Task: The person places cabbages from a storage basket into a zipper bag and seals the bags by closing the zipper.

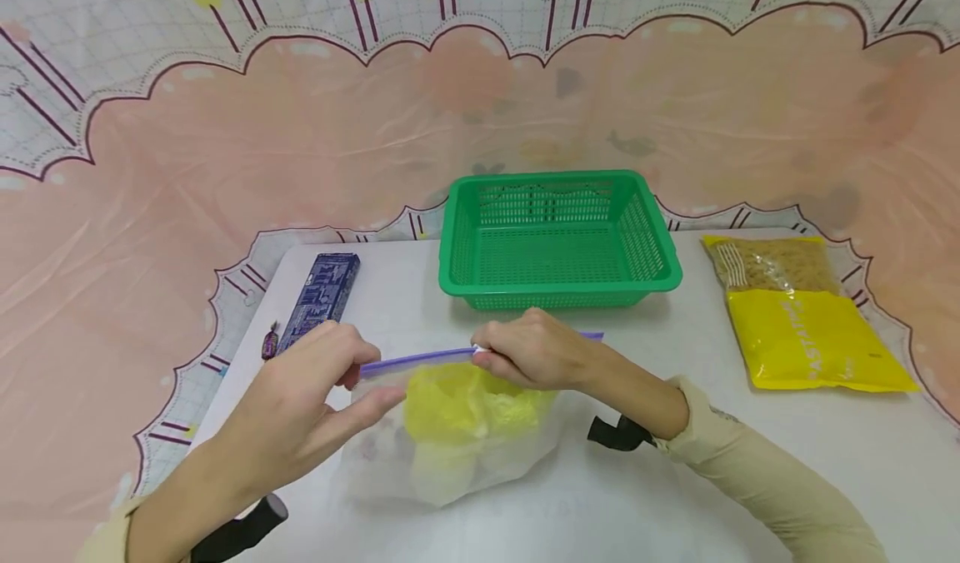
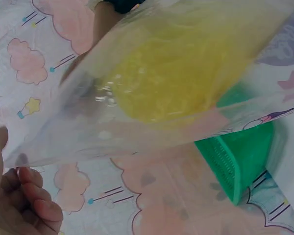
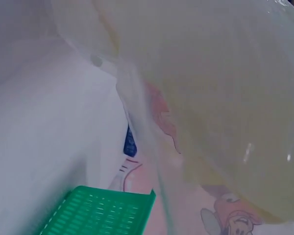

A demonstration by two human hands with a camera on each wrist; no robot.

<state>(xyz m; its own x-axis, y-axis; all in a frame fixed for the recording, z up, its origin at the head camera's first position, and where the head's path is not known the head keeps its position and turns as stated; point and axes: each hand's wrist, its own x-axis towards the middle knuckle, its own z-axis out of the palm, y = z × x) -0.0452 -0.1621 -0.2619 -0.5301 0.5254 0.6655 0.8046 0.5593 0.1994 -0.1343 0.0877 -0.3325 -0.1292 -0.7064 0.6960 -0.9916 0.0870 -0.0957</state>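
A translucent slider zip bag [image 1: 375, 463] with a purple zip strip [image 1: 420, 357] is held up in front of me in the head view. Something yellow and crumpled-looking [image 1: 468, 405] shows through its side; its kind is unclear. My left hand [image 1: 296, 401] pinches the bag's top left corner. Partway along the strip, my right hand [image 1: 536, 353] grips the white slider [image 1: 477, 349] between thumb and curled fingers. The left wrist view shows the left hand [image 2: 27, 196] at the bag's corner. In the right wrist view the bag [image 3: 235, 98] fills much of the frame and hides the right hand.
Behind the bag stands a green plastic basket [image 1: 558, 263]. A yellow pasta packet [image 1: 825, 338] lies at the right, a dark blue box [image 1: 322, 292] and a small wrapped sweet [image 1: 270, 344] at the left. Patterned cloth [image 1: 487, 113] hangs behind the white table [image 1: 712, 496].
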